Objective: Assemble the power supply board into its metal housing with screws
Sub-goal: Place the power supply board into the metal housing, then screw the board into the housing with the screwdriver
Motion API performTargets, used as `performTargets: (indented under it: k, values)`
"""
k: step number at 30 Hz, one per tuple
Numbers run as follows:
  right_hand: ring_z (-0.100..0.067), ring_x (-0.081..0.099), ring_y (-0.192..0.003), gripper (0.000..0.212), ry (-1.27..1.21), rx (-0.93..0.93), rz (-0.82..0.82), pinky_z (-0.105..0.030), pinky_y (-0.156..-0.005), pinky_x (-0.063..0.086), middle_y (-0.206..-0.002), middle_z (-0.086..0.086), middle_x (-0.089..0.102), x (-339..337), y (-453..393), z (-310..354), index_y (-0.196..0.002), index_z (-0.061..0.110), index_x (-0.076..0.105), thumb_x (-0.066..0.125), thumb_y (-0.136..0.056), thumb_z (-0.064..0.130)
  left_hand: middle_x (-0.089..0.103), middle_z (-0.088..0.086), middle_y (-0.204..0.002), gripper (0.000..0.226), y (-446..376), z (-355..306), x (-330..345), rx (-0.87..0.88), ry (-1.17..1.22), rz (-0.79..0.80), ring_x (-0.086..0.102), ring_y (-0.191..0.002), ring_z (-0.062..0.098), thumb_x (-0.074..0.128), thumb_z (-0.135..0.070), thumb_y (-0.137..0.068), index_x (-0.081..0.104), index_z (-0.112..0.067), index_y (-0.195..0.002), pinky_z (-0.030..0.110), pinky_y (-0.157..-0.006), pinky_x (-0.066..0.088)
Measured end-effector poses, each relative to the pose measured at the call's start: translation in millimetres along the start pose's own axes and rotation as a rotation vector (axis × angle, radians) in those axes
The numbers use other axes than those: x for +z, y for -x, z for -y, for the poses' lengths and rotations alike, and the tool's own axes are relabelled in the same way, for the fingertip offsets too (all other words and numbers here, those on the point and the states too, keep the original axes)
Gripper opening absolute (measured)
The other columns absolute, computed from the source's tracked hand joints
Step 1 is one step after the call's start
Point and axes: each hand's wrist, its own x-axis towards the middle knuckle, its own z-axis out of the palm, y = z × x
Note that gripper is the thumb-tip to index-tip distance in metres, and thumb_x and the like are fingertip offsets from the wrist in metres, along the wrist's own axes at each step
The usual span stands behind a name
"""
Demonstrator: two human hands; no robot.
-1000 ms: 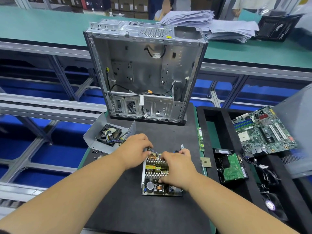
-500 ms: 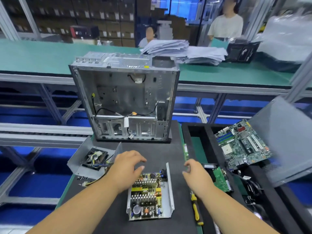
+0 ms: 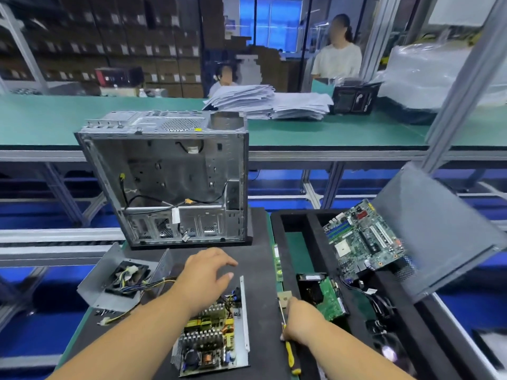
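Observation:
The power supply board (image 3: 211, 341) lies on a metal base plate on the black mat, near the front edge. My left hand (image 3: 204, 278) hovers just above the board's far end, fingers relaxed and spread. Over at the mat's right edge, my right hand (image 3: 300, 320) rests on a yellow-handled screwdriver (image 3: 288, 352), fingers curled over its shaft. The grey metal housing cover (image 3: 109, 292), with a fan and wire bundle inside, sits to the left of the board. A few small screws (image 3: 103, 313) lie in front of it.
An open computer case (image 3: 170, 182) stands upright at the back of the mat. A black foam tray (image 3: 296, 223) on the right holds a motherboard (image 3: 362, 239), a smaller green card (image 3: 329, 297) and cables. A memory stick (image 3: 278, 263) lies between mat and tray.
Both hands left the board. My right hand moved right and down onto the screwdriver. My left hand lifted off the board. The camera tilted up.

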Motion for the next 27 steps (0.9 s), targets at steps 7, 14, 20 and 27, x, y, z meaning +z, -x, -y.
performTargets:
  k: [7,14,20,27]
  values:
    - [-0.019,0.053,-0.083,0.035,-0.089,-0.084,-0.031,-0.025,-0.067,0.044,-0.085,0.003,0.054,0,1,-10,-0.092,0.021,0.049,0.077,-0.071,0.024,0.052,-0.021,-0.125,0.024,0,-16,4,-0.035,0.012,0.029,0.043,-0.125,0.006,0.058,-0.033,-0.096,0.062,-0.039,-0.119,0.036,-0.112,0.027]
    - [-0.012,0.057,-0.069,0.017,-0.489,-0.229,-0.203,-0.022,-0.059,0.044,-0.076,0.008,0.062,-38,16,1,-0.080,0.026,0.057,0.064,-0.066,0.022,0.056,-0.016,-0.107,0.025,-1,-34,13,-0.159,0.145,0.045,0.056,-0.096,0.001,0.058,-0.032,-0.096,0.060,-0.035,-0.121,0.025,-0.091,0.044]
    - [-0.008,0.054,-0.058,0.015,-0.666,-0.513,-0.138,-0.024,-0.058,0.048,-0.073,0.011,0.062,-68,45,27,-0.081,0.033,0.066,0.066,-0.081,0.018,0.069,0.000,-0.075,0.011,-5,-33,17,-0.511,0.680,-0.077,0.060,-0.058,0.008,0.056,-0.025,-0.099,0.064,-0.019,-0.094,0.027,-0.063,0.046]
    - [-0.006,0.058,-0.071,0.013,-0.669,-0.622,-0.003,-0.017,-0.061,0.044,-0.085,0.006,0.071,-77,59,48,-0.101,0.026,0.072,0.065,-0.092,0.020,0.067,0.000,-0.064,0.017,17,-8,-4,-0.623,1.030,-0.207,0.058,-0.054,0.007,0.057,-0.009,-0.097,0.061,-0.006,-0.081,0.021,-0.052,0.041]
